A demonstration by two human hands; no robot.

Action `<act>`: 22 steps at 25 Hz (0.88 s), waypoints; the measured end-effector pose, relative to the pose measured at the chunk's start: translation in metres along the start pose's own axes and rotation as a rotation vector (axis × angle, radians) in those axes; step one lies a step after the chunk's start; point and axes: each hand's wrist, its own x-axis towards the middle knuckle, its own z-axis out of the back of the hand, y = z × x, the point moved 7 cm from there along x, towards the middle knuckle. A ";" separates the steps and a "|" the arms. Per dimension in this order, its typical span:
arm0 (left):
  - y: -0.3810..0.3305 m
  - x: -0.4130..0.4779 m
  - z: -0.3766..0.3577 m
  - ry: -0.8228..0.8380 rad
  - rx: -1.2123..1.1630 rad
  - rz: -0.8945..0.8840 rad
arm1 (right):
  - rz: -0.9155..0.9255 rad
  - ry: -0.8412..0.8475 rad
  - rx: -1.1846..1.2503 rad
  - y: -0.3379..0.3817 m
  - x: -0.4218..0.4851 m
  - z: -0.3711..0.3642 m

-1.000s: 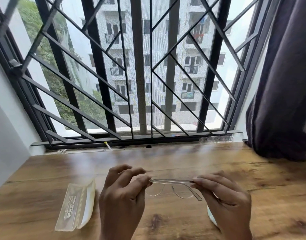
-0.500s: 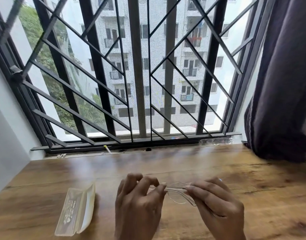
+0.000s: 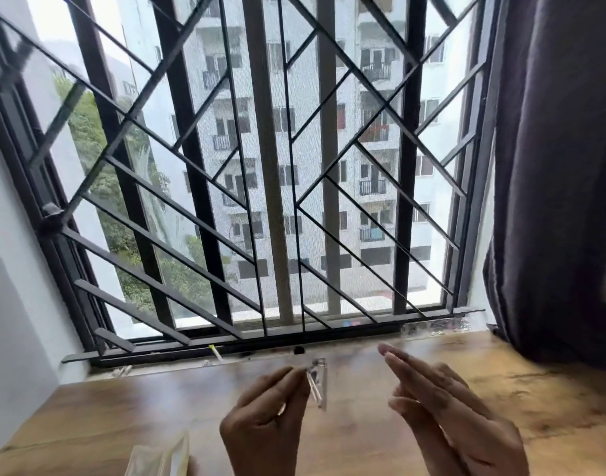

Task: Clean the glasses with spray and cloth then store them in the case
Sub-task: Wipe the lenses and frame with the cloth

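**A:** What has moved since half a second ago?

**B:** The right hand (image 3: 442,410) has let go of the glasses (image 3: 317,386) and drawn off to the right. The view has tipped up too, so the case (image 3: 160,458) now shows only at the bottom edge.

**A:** Count it for me.

**B:** 2 hands, 1 pair of glasses, 1 case, 1 wooden table (image 3: 123,407).

**A:** Where do the glasses sit?

**B:** Raised above the table, seen end-on and blurred, right at the fingertips of the left hand (image 3: 267,413). That hand pinches them between thumb and fingers.

**A:** And the right hand?

**B:** Released: fingers straight, holding nothing. It is to the right of the glasses, not touching them.

**A:** The case?

**B:** On the table, below and left of the left hand, apart from it.
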 end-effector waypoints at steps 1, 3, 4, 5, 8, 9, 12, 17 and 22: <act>0.010 0.000 -0.004 -0.038 -0.095 0.180 | -0.002 -0.016 -0.018 -0.002 0.001 0.002; 0.033 -0.007 -0.017 -0.072 -0.370 0.512 | -0.035 -0.058 -0.033 -0.010 -0.003 0.003; 0.038 -0.010 -0.024 -0.072 -0.525 0.641 | -0.075 -0.075 -0.015 -0.016 -0.007 0.002; 0.043 -0.013 -0.030 -0.075 -0.620 0.760 | -0.127 -0.087 0.016 -0.024 -0.012 0.001; 0.052 -0.031 -0.046 -0.056 -0.807 1.039 | -0.315 -0.107 0.097 -0.048 -0.024 -0.003; 0.051 -0.036 -0.050 -0.040 -0.833 1.081 | -0.385 -0.105 0.120 -0.054 -0.027 -0.003; 0.049 -0.049 -0.054 -0.006 -0.870 1.157 | -0.533 -0.052 0.178 -0.066 -0.035 -0.008; 0.055 -0.065 -0.056 0.025 -0.916 1.192 | -0.571 -0.041 0.338 -0.065 -0.042 -0.014; 0.061 -0.070 -0.053 0.116 -0.842 1.170 | -0.553 -0.044 0.336 -0.073 -0.044 -0.019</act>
